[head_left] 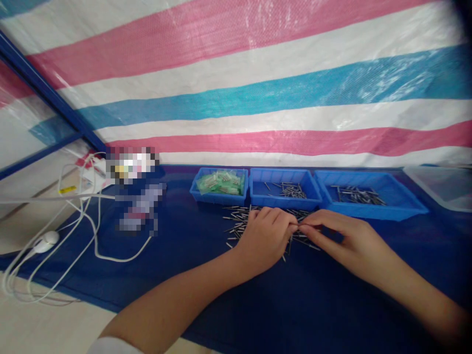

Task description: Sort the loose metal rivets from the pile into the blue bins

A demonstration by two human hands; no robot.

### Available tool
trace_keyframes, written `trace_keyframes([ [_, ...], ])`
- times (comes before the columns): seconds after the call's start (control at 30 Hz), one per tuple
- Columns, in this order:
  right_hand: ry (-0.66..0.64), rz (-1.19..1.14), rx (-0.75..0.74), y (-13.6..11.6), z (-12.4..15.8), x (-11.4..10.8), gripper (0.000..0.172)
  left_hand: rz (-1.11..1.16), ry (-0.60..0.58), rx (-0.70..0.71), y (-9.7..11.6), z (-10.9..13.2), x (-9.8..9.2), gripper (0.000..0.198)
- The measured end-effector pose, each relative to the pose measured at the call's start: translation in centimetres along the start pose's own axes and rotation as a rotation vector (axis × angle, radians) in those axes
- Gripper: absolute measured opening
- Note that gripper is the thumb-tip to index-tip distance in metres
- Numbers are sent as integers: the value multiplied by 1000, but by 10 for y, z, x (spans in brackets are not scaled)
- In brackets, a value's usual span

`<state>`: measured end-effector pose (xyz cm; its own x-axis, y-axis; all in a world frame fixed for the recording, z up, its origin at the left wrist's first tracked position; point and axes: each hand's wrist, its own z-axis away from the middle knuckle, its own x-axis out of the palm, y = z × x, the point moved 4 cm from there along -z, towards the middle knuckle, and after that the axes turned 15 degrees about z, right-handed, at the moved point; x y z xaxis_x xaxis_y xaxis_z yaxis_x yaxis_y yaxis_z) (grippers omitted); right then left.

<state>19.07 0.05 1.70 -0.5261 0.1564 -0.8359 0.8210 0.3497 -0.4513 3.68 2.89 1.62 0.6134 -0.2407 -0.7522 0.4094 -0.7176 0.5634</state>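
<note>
A loose heap of thin metal pins point(236, 228), shaped like blind rivets, lies on the dark blue table cover. My left hand point(267, 236) is over the heap with its fingers curled and pinched together. From the right, my right hand point(341, 238) meets it, thumb and forefinger closed at the tips. The fingertips of both hands touch or nearly touch; whatever is between them is too small and hidden to make out. Just behind the hands, the middle blue bin point(285, 200) and the right blue bin point(372, 210) each contain more such pins.
The left blue bin point(219, 198) holds green-tinted plastic packets point(221, 183). A clear plastic container point(438, 187) sits at the far right. White cables point(98, 246) and a power strip point(94, 177) occupy the left side. A striped plastic sheet point(258, 108) hangs behind the table.
</note>
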Motion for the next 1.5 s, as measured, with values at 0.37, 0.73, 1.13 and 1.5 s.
trace_keyframes([
  [0.37, 43, -305, 338, 7, 3, 2, 30, 449, 141, 12, -1, -4, -11, 17],
  [0.73, -29, -527, 384, -1, 1, 8, 35, 625, 299, -96, 0, -4, -17, 9],
  [1.13, 46, -572, 460, 8, 4, 9, 31, 595, 302, -76, -4, -5, -19, 11],
  [1.5, 497, 315, 281, 19, 9, -46, 24, 121, 24, -55, -2, -1, -8, 29],
])
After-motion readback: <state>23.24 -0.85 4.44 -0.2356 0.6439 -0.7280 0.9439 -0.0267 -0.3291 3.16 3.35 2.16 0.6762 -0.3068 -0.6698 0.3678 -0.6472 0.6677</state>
